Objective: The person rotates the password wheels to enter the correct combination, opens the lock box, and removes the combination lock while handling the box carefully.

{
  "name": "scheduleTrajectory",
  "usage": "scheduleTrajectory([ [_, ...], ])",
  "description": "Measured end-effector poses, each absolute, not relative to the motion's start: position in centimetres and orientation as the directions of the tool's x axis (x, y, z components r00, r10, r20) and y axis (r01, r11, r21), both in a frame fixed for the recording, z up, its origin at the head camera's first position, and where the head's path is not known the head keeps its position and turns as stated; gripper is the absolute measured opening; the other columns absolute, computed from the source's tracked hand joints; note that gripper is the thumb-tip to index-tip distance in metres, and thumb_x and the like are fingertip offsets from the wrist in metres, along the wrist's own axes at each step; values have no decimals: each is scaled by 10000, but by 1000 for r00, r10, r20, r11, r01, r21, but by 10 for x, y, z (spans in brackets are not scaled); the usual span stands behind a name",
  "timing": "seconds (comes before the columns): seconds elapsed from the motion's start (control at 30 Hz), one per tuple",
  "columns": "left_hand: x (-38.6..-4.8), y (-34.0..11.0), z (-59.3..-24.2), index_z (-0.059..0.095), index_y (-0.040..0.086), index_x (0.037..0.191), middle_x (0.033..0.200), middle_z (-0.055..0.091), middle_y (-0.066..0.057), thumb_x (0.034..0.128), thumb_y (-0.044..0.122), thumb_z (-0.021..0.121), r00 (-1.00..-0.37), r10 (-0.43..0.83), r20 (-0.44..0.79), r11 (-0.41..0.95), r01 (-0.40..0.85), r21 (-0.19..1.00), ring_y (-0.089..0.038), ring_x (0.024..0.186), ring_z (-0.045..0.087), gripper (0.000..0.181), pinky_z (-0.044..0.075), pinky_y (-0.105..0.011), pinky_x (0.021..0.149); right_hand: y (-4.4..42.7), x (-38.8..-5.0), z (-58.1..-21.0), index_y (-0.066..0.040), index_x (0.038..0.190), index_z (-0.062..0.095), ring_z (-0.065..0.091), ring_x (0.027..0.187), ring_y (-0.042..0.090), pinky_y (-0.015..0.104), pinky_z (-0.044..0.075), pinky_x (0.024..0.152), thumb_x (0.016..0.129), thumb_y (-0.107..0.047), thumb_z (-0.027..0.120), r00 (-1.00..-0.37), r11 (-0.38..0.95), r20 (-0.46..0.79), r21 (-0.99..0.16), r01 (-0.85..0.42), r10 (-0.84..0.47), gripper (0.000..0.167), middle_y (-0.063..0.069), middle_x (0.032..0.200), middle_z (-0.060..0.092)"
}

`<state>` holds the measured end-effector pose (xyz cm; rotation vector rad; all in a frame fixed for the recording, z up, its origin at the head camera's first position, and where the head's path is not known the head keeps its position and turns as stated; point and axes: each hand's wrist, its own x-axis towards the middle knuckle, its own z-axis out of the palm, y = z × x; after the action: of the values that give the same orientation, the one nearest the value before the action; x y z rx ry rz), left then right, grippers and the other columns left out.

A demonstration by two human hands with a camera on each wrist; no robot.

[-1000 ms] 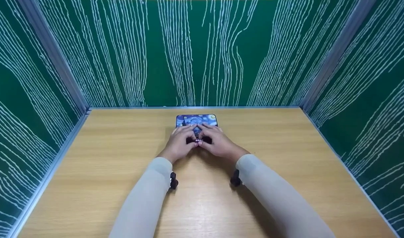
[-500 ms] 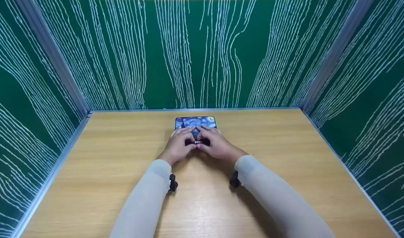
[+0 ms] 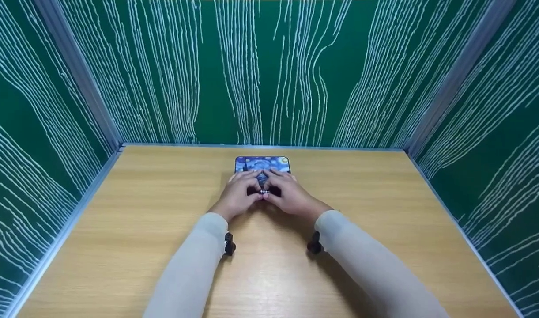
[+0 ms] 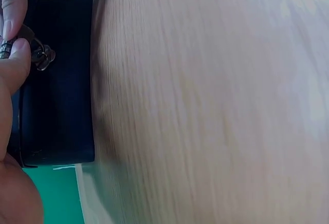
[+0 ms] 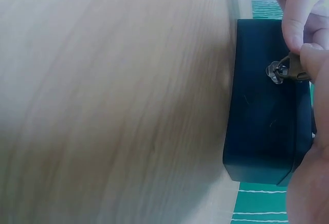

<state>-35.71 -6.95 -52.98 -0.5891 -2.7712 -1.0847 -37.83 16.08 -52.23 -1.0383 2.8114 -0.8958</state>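
Observation:
A dark box (image 5: 259, 131) with a starry-night painting on its lid (image 3: 262, 163) stands near the back of the table. On its front is a small metal latch (image 4: 45, 57), through which the shackle of a small combination padlock (image 5: 295, 70) passes. My left hand (image 3: 237, 193) and right hand (image 3: 292, 193) meet over the front of the box. Thumb and finger of each pinch the padlock, whose ridged dials show between the thumbs. Other fingers lie on the lid. The digits are too small to read, and the hands cover part of the lid.
The box sits on a wooden table (image 3: 265, 274), a short way from its back edge. Green panels (image 3: 216, 97) with white wavy lines rise at the back and both sides, joined by grey metal posts (image 3: 75, 66).
The camera view has shifted slightly. Both hands stay at the padlock in nearly the same pose, and the box has not visibly moved on the table.

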Motion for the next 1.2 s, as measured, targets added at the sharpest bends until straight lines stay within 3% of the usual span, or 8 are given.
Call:
scheduleTrajectory([
  [0.43, -358, -71, -531, 761, 161, 998, 1781, 510, 7, 1023, 195, 850, -918, 310, 247, 670, 395, 628, -302, 1711, 404, 99, 146, -583, 1463, 156, -379, -525, -237, 1259, 725, 298, 1759, 361, 706, 164, 1432, 1114, -398, 738, -796, 633, 193, -513, -580, -573, 217, 10, 1820, 456],
  [0.83, -354, -70, -531, 768, 141, 1002, 1761, 540, -10, 1027, 207, 849, -909, 321, 266, 672, 417, 612, -299, 1688, 444, 108, 164, -557, 1460, 154, -374, -527, -141, 1227, 766, 379, 1714, 426, 726, 225, 1401, 1111, -295, 739, -765, 594, 270, -501, -630, -584, 195, 92, 1736, 570],
  [1.2, -353, -70, -531, 759, 156, 1004, 1772, 522, 14, 1019, 208, 854, -921, 306, 241, 677, 389, 625, -283, 1698, 427, 109, 133, -549, 1467, 155, -372, -527, -176, 1252, 745, 322, 1743, 404, 731, 156, 1420, 1104, -316, 750, -790, 610, 226, -529, -590, -569, 203, 60, 1810, 469],
])
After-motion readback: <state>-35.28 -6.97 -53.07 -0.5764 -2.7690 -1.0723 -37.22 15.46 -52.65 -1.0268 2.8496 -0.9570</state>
